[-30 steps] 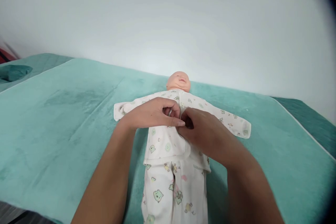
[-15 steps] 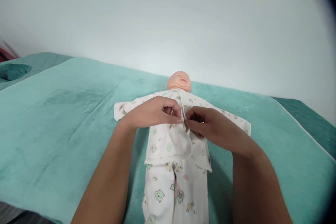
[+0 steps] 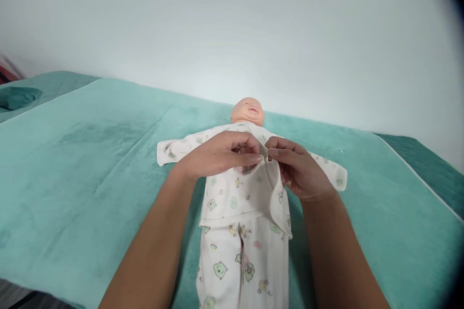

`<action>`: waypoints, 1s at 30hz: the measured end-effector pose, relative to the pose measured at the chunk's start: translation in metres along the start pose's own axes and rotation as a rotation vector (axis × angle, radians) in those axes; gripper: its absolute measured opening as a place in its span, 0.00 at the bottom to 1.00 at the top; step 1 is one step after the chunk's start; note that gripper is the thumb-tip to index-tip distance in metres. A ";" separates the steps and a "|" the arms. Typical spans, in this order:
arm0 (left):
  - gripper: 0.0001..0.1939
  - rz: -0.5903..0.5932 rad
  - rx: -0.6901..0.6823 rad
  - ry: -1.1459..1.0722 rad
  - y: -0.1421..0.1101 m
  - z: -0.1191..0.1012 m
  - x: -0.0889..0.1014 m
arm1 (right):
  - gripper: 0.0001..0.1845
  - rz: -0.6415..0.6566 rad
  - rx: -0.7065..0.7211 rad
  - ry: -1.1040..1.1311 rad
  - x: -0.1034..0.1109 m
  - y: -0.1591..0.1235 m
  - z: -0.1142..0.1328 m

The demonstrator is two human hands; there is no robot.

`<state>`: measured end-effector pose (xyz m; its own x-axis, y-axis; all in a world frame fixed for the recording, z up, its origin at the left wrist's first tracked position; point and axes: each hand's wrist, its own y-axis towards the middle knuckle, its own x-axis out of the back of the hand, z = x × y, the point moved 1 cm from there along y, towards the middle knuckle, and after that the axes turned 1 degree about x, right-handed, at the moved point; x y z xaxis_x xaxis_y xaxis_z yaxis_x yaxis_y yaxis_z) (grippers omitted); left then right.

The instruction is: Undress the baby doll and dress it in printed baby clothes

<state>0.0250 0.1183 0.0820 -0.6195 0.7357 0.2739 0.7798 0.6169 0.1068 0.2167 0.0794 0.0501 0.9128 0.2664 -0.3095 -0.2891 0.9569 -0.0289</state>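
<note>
A baby doll (image 3: 247, 108) lies on its back on the teal mat (image 3: 90, 154), head toward the wall. It wears a white top (image 3: 235, 193) and trousers (image 3: 242, 260) printed with small bears. Over the doll's chest, my left hand (image 3: 217, 154) pinches the top's front edge between thumb and fingers. My right hand (image 3: 299, 171) pinches the other front flap and lifts it a little off the chest. The two sets of fingertips nearly touch.
The teal mat covers a wide surface that ends at a white wall (image 3: 253, 34). A darker teal cushion (image 3: 18, 96) lies at the far left. The mat's right edge (image 3: 416, 169) runs diagonally beside a darker strip.
My right hand has drawn back to the right and lifted the top's flap, which now stands open over the doll's belly. My left hand has shifted slightly upward.
</note>
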 end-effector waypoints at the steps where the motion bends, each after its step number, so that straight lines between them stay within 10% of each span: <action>1: 0.08 0.000 0.002 -0.003 0.000 0.000 0.000 | 0.13 0.013 0.005 -0.009 0.000 0.000 0.000; 30: 0.11 -0.060 0.181 0.224 -0.001 -0.006 -0.001 | 0.14 0.088 0.000 -0.373 -0.004 -0.003 0.007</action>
<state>0.0254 0.1155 0.0878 -0.6125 0.6289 0.4789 0.7013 0.7119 -0.0381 0.2158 0.0764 0.0578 0.9267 0.3715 0.0568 -0.3711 0.9284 -0.0180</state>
